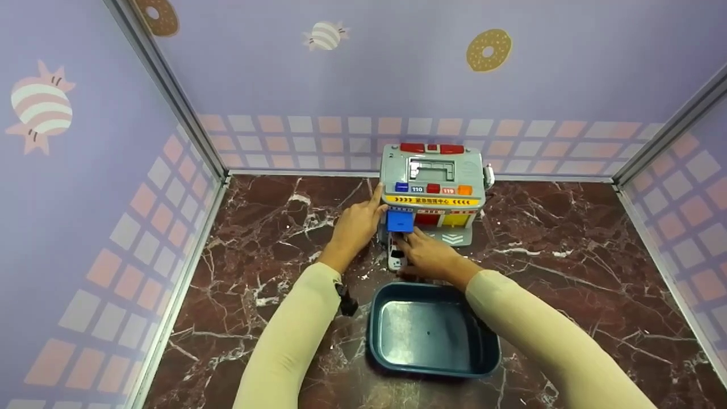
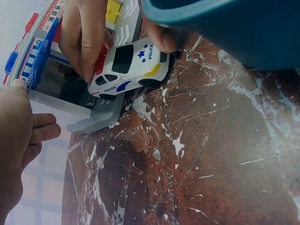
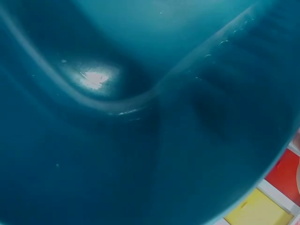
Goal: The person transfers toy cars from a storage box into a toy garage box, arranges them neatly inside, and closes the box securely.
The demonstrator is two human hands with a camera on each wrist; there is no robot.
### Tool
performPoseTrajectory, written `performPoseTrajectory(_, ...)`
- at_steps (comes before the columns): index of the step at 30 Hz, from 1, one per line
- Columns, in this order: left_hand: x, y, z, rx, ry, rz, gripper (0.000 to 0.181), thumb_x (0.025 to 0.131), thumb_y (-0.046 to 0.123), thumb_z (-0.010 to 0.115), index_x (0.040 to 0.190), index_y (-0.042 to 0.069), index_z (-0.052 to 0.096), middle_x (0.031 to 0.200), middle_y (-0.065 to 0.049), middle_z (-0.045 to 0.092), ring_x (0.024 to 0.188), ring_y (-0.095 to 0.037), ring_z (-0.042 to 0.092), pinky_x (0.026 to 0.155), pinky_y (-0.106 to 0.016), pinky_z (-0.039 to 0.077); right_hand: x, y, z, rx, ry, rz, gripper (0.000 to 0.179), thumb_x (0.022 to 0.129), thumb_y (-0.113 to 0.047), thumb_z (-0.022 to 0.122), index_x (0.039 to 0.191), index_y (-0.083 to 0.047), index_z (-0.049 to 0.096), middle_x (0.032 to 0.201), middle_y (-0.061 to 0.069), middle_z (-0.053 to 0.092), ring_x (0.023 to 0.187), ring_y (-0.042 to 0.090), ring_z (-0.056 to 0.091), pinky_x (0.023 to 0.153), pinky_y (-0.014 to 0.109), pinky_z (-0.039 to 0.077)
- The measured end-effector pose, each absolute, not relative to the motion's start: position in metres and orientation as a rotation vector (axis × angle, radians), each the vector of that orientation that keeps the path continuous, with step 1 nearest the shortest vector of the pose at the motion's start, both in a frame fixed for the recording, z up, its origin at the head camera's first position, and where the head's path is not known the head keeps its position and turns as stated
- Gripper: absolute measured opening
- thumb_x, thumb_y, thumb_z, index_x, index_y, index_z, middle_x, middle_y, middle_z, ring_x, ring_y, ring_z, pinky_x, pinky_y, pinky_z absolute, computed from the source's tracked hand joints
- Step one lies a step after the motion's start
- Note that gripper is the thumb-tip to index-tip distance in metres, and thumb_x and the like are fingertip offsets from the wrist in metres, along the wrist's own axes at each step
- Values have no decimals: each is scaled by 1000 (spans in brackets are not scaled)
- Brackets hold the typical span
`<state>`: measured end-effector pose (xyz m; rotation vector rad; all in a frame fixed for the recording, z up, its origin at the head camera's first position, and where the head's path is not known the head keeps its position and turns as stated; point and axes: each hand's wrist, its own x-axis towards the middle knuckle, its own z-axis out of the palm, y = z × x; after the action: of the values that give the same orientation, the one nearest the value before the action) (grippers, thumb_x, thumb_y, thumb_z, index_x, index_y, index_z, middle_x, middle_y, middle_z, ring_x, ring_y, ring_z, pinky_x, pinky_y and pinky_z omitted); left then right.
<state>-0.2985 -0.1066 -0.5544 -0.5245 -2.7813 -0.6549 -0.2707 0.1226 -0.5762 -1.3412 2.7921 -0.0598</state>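
A grey toy emergency-centre garage (image 1: 467, 165) stands near the back wall, with its blue door (image 1: 400, 221) swung up at the left bay. My right hand (image 1: 429, 253) grips a white toy police car (image 2: 126, 65), fingers over the red roof lights and thumb at the bonnet end. One end of the car is at the doorway, on the garage's grey ramp (image 2: 101, 115); the other end points toward me. At the garage's left side, my left hand (image 1: 355, 227) touches the wall with an extended finger and nothing in its grasp. In the left wrist view some of its fingers are bent.
A dark teal plastic basin (image 1: 377, 355) sits in front of the garage, under my right forearm. Red (image 1: 427, 219) and yellow doors (image 1: 456, 220) are beside the blue one. Patterned purple panels (image 1: 341, 74) enclose the marbled tabletop (image 1: 272, 238) on three sides.
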Motion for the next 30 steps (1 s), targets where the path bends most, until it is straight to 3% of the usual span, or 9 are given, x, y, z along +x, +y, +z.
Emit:
performPoseTrajectory(10, -299, -107, -554, -518, -2778, -674, 60, 119, 38, 48, 172, 11, 40, 104, -25, 79, 92, -48, 79, 86, -60, 64, -273, 118, -576, -1256, 2827, -52, 88, 103, -46, 78, 168, 2, 42, 167, 30, 47, 156, 47, 47, 126, 58, 46)
performPoseTrajectory(17, -299, -107, -557, -509, -2788, -664, 61, 120, 39, 47, 173, 12, 38, 104, -24, 80, 91, -46, 79, 85, -58, 64, -274, 117, -582, -1267, 2888, 91, 74, 105, -51, 74, 155, 2, 58, 152, 22, 61, 143, 42, 56, 116, 56, 55)
performPoseTrajectory(25, -298, -107, -556, -497, -2794, -642, 59, 120, 40, 46, 173, 16, 38, 106, -19, 81, 96, -44, 80, 88, -59, 64, -271, 119, -584, -1365, 2918, 98, 65, 104, -48, 75, 151, -8, 53, 146, 19, 64, 140, 48, 59, 108, 61, 59)
performPoseTrajectory(30, -297, -106, -558, -491, -2792, -638, 59, 120, 40, 47, 173, 16, 39, 106, -19, 81, 96, -45, 80, 88, -59, 63, -269, 118, -585, -1390, 2918, 148, 60, 105, -47, 75, 145, -8, 55, 144, 19, 63, 140, 49, 60, 107, 60, 59)
